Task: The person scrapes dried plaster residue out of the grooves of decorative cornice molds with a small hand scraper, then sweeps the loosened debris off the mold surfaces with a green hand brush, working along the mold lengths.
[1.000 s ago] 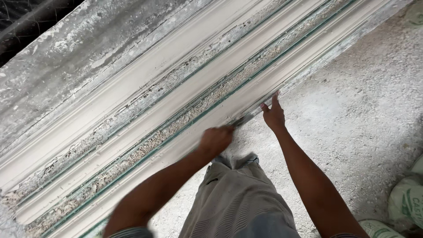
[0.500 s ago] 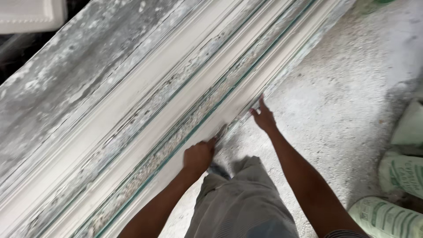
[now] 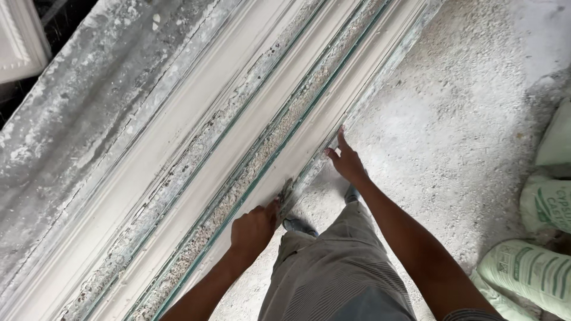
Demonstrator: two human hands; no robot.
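Scraper [image 3: 286, 193]: small blade gripped in the closed left hand [image 3: 254, 227], pointing up and right along the near edge of the long plaster moulding [image 3: 238, 148], which runs diagonally from lower left to upper right. Right hand [image 3: 345, 159] open, fingertips on that edge.

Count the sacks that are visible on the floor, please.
3, all at the right edge: one pale sack highest, one green-printed sack just below it, and one green-striped sack lowest, by the right forearm. More may lie outside the picture.
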